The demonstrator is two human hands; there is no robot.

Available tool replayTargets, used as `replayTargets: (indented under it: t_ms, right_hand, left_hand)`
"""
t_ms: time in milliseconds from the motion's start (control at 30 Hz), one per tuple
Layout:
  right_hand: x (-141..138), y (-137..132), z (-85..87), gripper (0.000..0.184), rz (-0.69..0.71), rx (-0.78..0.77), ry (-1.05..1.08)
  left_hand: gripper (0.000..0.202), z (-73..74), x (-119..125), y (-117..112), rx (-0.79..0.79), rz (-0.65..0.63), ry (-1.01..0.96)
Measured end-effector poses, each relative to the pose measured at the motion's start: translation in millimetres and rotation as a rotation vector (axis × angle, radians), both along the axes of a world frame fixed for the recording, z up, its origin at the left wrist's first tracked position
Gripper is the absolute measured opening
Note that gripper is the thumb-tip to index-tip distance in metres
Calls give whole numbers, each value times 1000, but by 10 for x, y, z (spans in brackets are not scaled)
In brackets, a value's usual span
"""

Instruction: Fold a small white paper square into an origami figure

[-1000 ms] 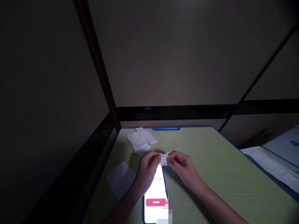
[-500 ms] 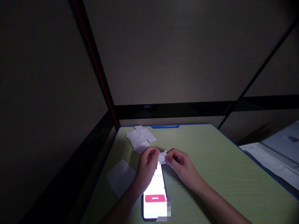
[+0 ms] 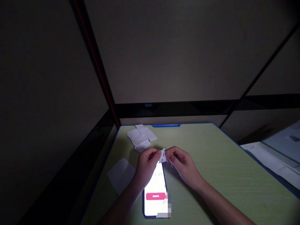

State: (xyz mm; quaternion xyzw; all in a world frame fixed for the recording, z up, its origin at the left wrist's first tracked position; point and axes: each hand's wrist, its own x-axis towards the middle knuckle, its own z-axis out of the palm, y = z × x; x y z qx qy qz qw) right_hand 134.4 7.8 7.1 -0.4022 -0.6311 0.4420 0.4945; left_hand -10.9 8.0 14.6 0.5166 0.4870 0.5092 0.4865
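Note:
A small folded piece of white paper (image 3: pixel 162 156) is held up between both hands, just above the far end of a lit phone (image 3: pixel 154 187). My left hand (image 3: pixel 148 164) pinches its left side between thumb and fingers. On the right side, my right hand (image 3: pixel 181 162) grips it the same way. The fingers cover much of the paper, so its full folded shape is hidden. Partly behind my left forearm lies a flat white sheet (image 3: pixel 120 175). The phone's screen shows digits and a red button, with my left hand covering part of it.
A loose stack of white paper pieces (image 3: pixel 140 137) rests at the table's far left. The light green table (image 3: pixel 222 162) has a blue rim and stands against dark wall panels (image 3: pixel 173 56). Beyond its right edge are white, box-like items (image 3: pixel 278 159).
My hands have drawn slightly closer together around the folded paper, and less of it shows between the fingers. The whole view has shifted a little. The stack and phone stay in place.

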Motion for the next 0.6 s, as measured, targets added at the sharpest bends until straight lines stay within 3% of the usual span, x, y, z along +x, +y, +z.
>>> replayTargets:
  t_ms: [200, 400, 600]
  right_hand:
    - [-18, 5, -1, 21, 96, -59, -3]
    - [-26, 55, -48, 26, 77, -168, 108]
    - [-16, 42, -40, 24, 64, -95, 28]
  left_hand:
    - [24, 0, -14, 31, -34, 38, -96]
    - [30, -28, -40, 43, -50, 14, -183]
    - [34, -36, -43, 36, -43, -38, -167]
